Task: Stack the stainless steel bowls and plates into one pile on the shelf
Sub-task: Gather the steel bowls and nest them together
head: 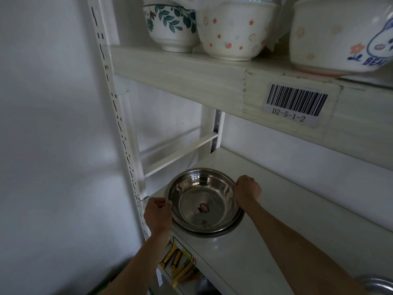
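A stainless steel bowl (204,201) with a small sticker inside sits nested on another steel dish (234,227), whose rim shows beneath it, at the left end of the white shelf (265,220). My left hand (157,213) pinches the bowl's left rim. My right hand (247,190) grips its right rim with curled fingers. The rim of another steel dish (376,284) peeks in at the bottom right corner.
The shelf above (191,69) carries several patterned ceramic bowls (236,28) and a barcode label (295,103). A white perforated upright (119,128) stands left of the bowl, with the wall behind. Packaged items (176,260) lie on a lower level.
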A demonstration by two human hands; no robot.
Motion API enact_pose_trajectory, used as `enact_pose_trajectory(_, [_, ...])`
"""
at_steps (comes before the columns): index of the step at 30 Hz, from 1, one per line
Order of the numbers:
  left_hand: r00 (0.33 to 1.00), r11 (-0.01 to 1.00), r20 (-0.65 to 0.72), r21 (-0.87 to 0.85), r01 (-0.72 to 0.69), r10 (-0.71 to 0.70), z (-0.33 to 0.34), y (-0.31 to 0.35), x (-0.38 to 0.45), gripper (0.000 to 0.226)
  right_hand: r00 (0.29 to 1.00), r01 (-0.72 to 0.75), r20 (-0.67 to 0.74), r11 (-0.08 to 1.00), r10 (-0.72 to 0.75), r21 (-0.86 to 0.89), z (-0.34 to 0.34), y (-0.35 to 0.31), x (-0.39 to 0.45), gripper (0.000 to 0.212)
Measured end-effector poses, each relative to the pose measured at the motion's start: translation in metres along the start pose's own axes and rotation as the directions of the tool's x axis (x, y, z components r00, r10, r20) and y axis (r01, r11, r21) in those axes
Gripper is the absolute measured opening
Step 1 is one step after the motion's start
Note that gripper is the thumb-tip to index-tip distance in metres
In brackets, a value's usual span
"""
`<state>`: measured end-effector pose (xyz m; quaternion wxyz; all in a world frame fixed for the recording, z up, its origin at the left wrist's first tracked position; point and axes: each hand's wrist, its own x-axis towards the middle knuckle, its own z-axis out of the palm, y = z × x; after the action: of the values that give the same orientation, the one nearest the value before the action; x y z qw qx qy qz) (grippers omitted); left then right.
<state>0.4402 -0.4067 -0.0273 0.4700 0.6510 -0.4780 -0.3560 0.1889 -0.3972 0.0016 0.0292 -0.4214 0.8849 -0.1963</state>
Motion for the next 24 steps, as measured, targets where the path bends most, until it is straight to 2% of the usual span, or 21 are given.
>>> enact_pose_trajectory(4, [1.000,0.999,-0.001,-0.031,0.010,-0.010,0.002,-0.001,0.002,0.020,1.000,0.012,0.000,0.999,-0.012,0.049,0.004,0.005,-0.002,0.020])
enact_pose_trajectory(7, [0.999,0.999,-0.001,-0.024,0.033,-0.033,0.003,-0.005,0.004,0.035,0.999,-0.050,0.025,0.977,0.045,0.207,0.008,0.010,-0.003,0.026])
enact_pose_trajectory(11, [0.996,1.000,0.089,-0.015,0.008,-0.007,0.007,-0.013,0.007,0.026,0.966,-0.246,0.193,0.841,0.172,0.483,0.012,0.014,-0.005,0.041])
enact_pose_trajectory(14, [0.990,0.999,0.136,-0.013,0.031,-0.029,0.009,-0.014,0.008,0.043,0.939,-0.342,0.251,0.726,0.236,0.597,0.021,0.016,-0.007,0.038])
enact_pose_trajectory(18, [0.985,0.993,0.155,-0.066,0.093,-0.082,0.009,-0.011,0.006,0.039,0.927,-0.374,0.247,0.644,0.283,0.668,0.023,0.018,-0.012,0.037])
enact_pose_trajectory(24, [0.974,0.985,0.203,-0.118,0.124,-0.098,0.013,-0.012,-0.010,0.040,0.915,-0.392,0.224,0.601,0.337,0.697,0.013,0.039,-0.028,0.033])
